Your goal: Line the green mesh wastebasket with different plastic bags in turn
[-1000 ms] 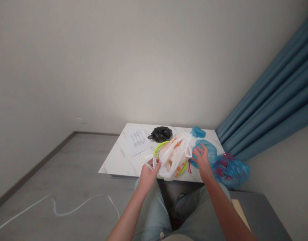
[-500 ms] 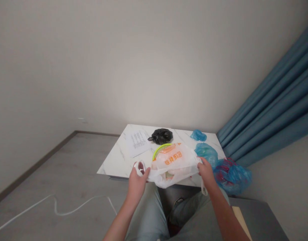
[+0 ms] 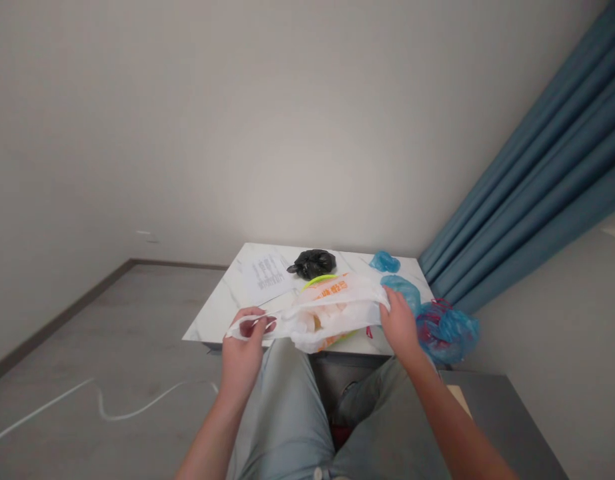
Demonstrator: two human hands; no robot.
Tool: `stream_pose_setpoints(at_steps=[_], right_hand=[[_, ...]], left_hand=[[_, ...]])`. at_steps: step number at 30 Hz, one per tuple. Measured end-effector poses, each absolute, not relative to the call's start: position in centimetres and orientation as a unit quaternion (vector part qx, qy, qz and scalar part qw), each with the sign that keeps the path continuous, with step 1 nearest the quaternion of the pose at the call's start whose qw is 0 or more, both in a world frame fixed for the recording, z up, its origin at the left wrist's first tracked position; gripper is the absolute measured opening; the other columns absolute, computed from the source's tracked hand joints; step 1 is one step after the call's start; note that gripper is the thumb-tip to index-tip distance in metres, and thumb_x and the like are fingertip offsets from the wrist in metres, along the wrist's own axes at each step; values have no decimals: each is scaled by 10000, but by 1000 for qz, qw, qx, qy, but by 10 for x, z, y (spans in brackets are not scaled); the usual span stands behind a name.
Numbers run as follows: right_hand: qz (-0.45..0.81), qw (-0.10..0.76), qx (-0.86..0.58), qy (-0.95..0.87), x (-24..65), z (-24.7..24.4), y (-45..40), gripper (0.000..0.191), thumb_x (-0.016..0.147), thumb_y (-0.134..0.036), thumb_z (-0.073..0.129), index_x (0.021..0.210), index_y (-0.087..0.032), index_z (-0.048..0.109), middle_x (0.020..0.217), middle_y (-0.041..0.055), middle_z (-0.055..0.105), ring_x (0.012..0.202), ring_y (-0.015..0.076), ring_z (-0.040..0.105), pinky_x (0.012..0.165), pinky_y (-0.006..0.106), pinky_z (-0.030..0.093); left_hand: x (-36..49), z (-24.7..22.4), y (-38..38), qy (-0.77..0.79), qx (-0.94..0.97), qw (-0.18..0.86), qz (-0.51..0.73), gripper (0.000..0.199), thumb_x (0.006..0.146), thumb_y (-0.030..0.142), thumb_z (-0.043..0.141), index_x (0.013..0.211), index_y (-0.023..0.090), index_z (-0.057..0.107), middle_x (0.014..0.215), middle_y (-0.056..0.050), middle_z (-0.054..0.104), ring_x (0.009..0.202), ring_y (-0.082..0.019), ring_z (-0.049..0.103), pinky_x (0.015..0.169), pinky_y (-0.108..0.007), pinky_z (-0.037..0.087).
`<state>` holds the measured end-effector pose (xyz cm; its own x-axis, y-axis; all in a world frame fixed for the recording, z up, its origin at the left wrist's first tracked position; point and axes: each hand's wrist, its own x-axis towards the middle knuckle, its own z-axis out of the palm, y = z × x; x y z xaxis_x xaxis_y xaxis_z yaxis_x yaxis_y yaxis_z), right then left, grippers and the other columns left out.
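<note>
A white plastic carrier bag is stretched out sideways across the near edge of the table, its long axis running left to right and rising slightly toward the right, with the orange print along its upper side. The left hand is clenched around the bag's looped handle, which pulls out into a thin twist. The right hand grips the opposite top corner, and its fingers pinch the plastic. Pale contents and a tan patch show through the film, but what they are is unclear. A lime-green plastic basket lies under and behind the bag, mostly hidden. On the white marble table are a printed paper sheet, a black plastic bag and a blue plastic bag. Another blue plastic bag sits just beside the right hand, and a blue-and-red bag bulges past the table's corner
</note>
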<state>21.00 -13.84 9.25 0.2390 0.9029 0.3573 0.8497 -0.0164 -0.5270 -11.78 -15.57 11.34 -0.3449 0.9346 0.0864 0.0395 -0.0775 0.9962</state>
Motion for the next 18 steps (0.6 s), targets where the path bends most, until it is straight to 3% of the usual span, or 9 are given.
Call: stream_pose_setpoints(at_steps=[4,8,12,15,18], right_hand=[[34,341,-687,-641,207,93,-127,589,795,-73,407,1375,-123,497,1303,140,587,1177,257,556,1031,391,417],[58,331,-690,-641,199,92,-116,527,777,-21,362,1215,-133,632,1211,110,665,1111,213,610,1010,322,423],[75,278,-730,-620,185,89,-107,427,784,-47,395,1064,-168,693,1084,87,715,1009,217,650,914,299,447],[70,217,-765,-602,173,86,-98,342,844,-150,426,1076,-169,678,1021,111,724,937,245,665,806,308,454],[61,183,-772,-605,167,79,-88,306,867,-267,483,1088,-140,652,1016,137,714,945,257,658,779,301,440]], left_hand=[[-124,124,-161,537,433,441,574,267,702,316,739,818,191,533,961,-34,706,837,-190,681,759,-293,530],[-132,156,-175,498,486,467,545,153,788,315,638,852,198,562,1286,-84,622,1142,-269,607,902,-372,498],[-133,198,-197,476,588,332,563,265,848,329,591,1093,232,567,1345,-87,567,1263,-264,519,1044,-422,413],[-116,209,-201,496,707,211,457,291,855,333,598,1131,249,563,1341,-74,560,1280,-258,491,1100,-439,356],[-89,188,-181,520,780,118,328,380,844,333,602,1201,214,551,1331,-112,564,1284,-288,471,1105,-468,341]])
